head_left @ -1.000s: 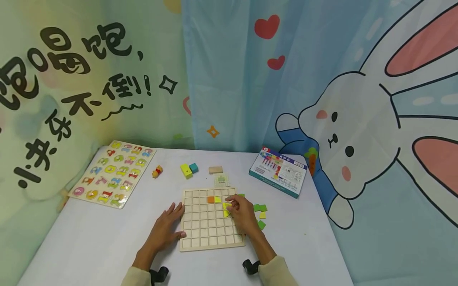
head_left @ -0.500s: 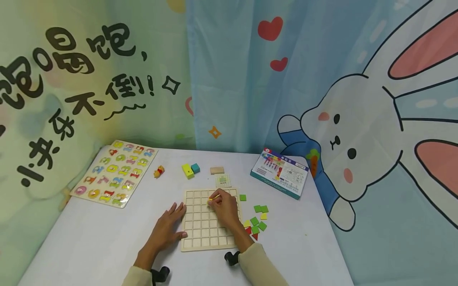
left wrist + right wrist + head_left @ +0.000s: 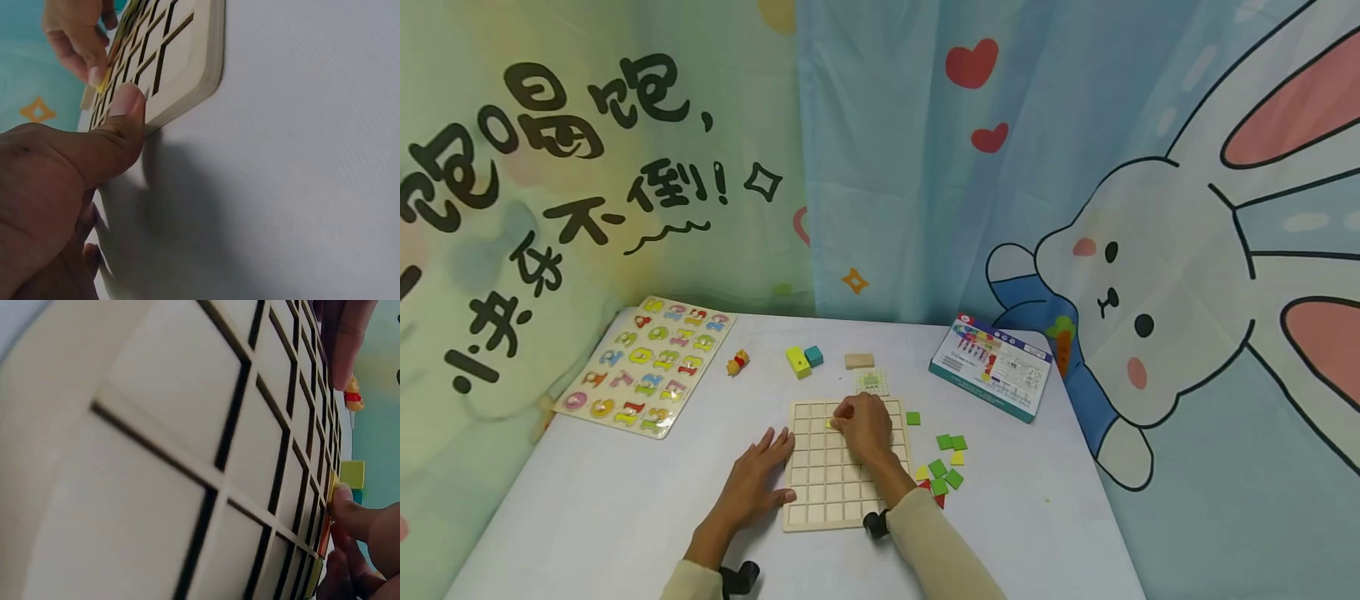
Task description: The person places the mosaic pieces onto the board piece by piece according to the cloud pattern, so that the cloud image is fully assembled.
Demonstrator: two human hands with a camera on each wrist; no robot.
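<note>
A wooden grid board [image 3: 827, 492] lies on the white table. My left hand [image 3: 758, 475] lies flat beside the board's left edge, and its thumb [image 3: 125, 109] presses the rim of the board [image 3: 187, 56]. My right hand [image 3: 859, 425] curls over the board's upper rows. Its fingertips pinch a yellow tile [image 3: 830, 423] down at a cell. The right wrist view shows a fingertip [image 3: 349, 509] on that yellow tile [image 3: 333, 482], with an orange tile [image 3: 324, 536] just beside it. Other tiles under the hand are hidden.
Loose green, yellow and red tiles [image 3: 943, 467] lie right of the board. Behind it are a small card [image 3: 872, 382], a wooden block [image 3: 859, 361], yellow and teal blocks [image 3: 798, 360] and a small toy [image 3: 737, 363]. A number puzzle [image 3: 643, 362] lies far left, a box [image 3: 992, 367] far right.
My right hand has moved left across the board, from its right side to the upper middle, carrying a yellow tile. It now covers the orange and yellow tiles. The left hand has stayed put.
</note>
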